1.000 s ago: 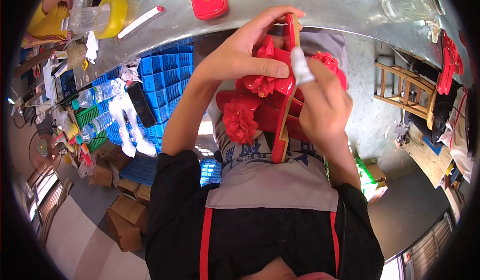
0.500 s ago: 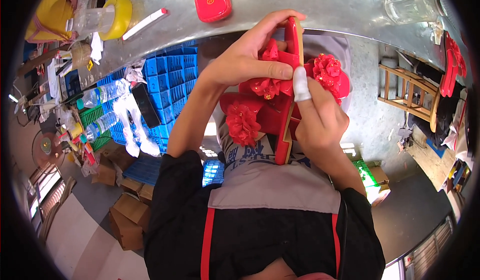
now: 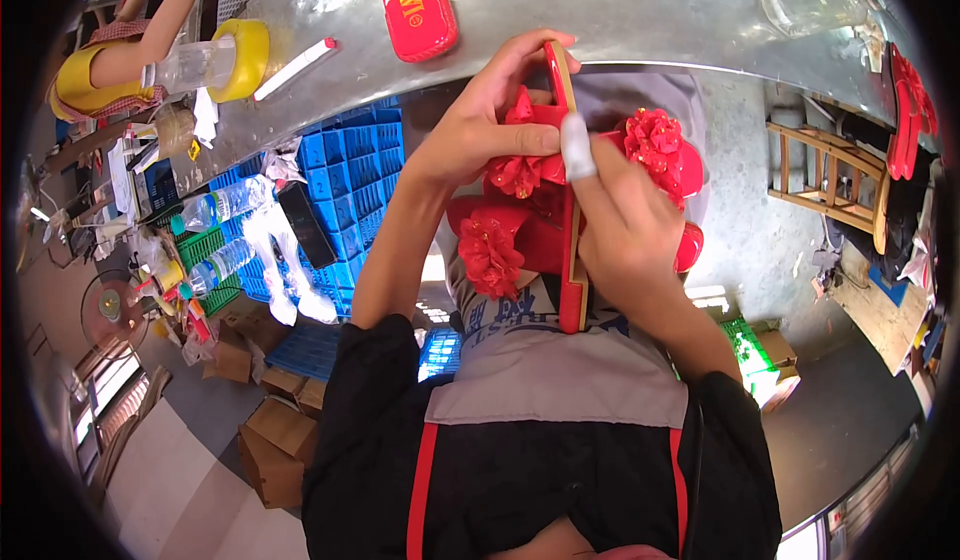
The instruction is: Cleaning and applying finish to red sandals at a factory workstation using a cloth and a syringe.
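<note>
My left hand (image 3: pixel 470 135) grips a red sandal (image 3: pixel 570 305) near one end, holding it edge-on above my lap, thumb on one side. The sandal has a glossy red strap with a red fabric flower (image 3: pixel 518 172) and a tan line along its sole edge. Closed against the other side is my right hand (image 3: pixel 635 225), its white-wrapped index finger pressed along the sole edge; its other fingertips are partly hidden. More red sandals lie on my lap, one flower (image 3: pixel 490 252) left of the held sole and another flower (image 3: pixel 655 150) to its right.
A metal bench (image 3: pixel 600 10) ahead bears a red sole (image 3: pixel 415 10), a glass jar (image 3: pixel 815 2), a white marker (image 3: pixel 295 68) and a yellow tape roll (image 3: pixel 240 60). Blue crates (image 3: pixel 345 170) stand left, a wooden stool (image 3: pixel 825 175) right. Another person's arm (image 3: pixel 175 20) reaches in at far left.
Both hands and the held sandal have shifted slightly left, the grip looking the same. Another person's arms have come into sight at the upper left.
</note>
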Tool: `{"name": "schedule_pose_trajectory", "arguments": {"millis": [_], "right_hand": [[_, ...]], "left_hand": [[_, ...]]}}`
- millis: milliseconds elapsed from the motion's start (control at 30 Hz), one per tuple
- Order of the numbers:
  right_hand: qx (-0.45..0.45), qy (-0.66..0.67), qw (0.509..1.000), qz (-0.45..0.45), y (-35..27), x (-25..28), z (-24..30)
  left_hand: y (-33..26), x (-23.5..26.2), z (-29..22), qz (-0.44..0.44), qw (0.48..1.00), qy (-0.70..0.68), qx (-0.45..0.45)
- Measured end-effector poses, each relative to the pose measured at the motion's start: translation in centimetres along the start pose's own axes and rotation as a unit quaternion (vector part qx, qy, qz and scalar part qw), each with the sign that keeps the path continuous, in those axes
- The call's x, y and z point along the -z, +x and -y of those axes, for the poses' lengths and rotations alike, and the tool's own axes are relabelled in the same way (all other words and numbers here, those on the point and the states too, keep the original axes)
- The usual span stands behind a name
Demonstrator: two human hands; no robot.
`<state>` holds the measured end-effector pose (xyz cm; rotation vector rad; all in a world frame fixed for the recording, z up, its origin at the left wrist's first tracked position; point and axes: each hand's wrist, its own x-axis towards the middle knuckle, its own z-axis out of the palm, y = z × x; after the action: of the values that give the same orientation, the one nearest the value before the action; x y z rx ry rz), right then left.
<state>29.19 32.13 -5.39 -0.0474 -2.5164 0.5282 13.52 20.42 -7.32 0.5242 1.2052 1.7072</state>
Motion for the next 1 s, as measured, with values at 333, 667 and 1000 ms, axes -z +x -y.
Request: {"name": "schedule_pose_trajectory", "arguments": {"millis": [333, 667, 1000], "right_hand": [[-0.069, 0.005, 0.992, 0.106, 1.0, 2.7, 2.1], [-0.049, -0.030, 0.995, 0.083, 0.9, 2.3, 1.7], [-0.099, -0.004, 0.983, 0.155, 1.8, 3.1, 1.9]], "left_hand": [[0.4, 0.8, 0.8, 0.030, 0.999, 0.006, -0.019], [0.6, 0.7, 1.1, 0.025, 0.999, 0.012, -0.017], [0.8, 0.7, 1.7, 0.018, 0.999, 0.002, -0.037]]}}
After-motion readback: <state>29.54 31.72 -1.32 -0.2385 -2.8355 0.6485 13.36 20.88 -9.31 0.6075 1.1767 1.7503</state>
